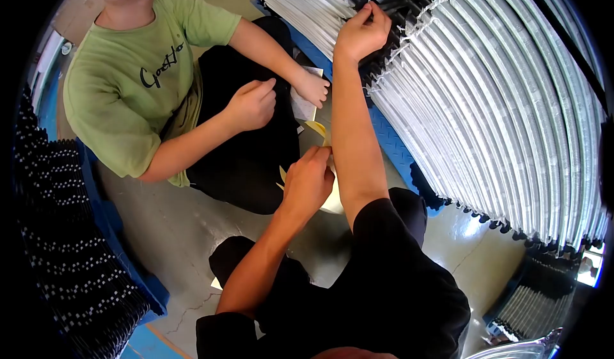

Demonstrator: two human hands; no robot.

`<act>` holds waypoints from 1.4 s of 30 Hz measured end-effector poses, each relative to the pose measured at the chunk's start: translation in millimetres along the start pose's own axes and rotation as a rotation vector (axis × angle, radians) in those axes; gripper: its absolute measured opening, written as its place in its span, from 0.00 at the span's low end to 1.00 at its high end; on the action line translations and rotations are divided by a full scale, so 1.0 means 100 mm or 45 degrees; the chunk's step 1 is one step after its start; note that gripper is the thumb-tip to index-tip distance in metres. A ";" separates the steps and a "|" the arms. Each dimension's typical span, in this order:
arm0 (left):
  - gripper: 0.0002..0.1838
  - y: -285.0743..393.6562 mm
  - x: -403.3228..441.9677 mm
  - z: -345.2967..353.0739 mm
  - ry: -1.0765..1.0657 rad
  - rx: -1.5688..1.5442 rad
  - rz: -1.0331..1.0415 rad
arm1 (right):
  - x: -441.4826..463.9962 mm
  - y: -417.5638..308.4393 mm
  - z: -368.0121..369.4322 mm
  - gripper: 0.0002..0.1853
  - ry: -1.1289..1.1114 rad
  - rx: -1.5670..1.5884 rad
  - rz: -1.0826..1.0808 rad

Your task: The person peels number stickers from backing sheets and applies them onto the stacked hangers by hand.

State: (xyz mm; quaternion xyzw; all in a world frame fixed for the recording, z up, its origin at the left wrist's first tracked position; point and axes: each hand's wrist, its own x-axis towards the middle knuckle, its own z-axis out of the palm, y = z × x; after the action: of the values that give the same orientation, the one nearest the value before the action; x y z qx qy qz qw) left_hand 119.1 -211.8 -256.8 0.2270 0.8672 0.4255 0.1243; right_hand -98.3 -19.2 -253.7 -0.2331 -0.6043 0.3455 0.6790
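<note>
My left hand (309, 178) is closed in front of me, over pale yellow paper (332, 201) whose edges stick out around the fingers. A curled yellow strip (316, 127) rises just beyond it. My right hand (364, 32) reaches far forward with thumb and fingertips pinched together; anything between them is too small to make out. It is beside the black end pieces (401, 7) of a large stack of metal tubes (486, 109) in clear wrap.
A person in a green T-shirt (121, 96) sits opposite, one hand near a white sheet (303, 107). The tube stack rests on a blue pallet (391, 143) at right. Black parts with white dots (70, 231) stand on the left. Another stack (534, 304) is at lower right.
</note>
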 end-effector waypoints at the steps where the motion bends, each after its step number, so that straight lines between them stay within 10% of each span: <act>1: 0.17 0.00 0.00 0.00 0.001 -0.001 0.016 | 0.01 0.00 -0.01 0.06 -0.017 -0.029 -0.050; 33: 0.19 0.19 -0.22 -0.20 0.051 -0.036 0.175 | -0.10 0.05 -0.21 0.19 -0.383 -0.014 -0.222; 36: 0.18 0.19 -0.25 -0.23 0.091 -0.083 0.165 | -0.08 -0.05 -0.35 0.21 -0.494 -0.110 -0.309; 42: 0.20 0.16 -0.16 -0.63 0.083 -0.584 0.016 | 0.25 -0.81 -1.48 0.13 -1.334 0.156 0.387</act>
State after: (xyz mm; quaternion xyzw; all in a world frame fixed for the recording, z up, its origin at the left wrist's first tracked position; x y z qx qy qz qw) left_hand 112.0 -254.5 -205.0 0.1842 0.7499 0.6193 0.1419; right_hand 63.3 -38.8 -201.8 -0.0746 -0.7998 0.5441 0.2422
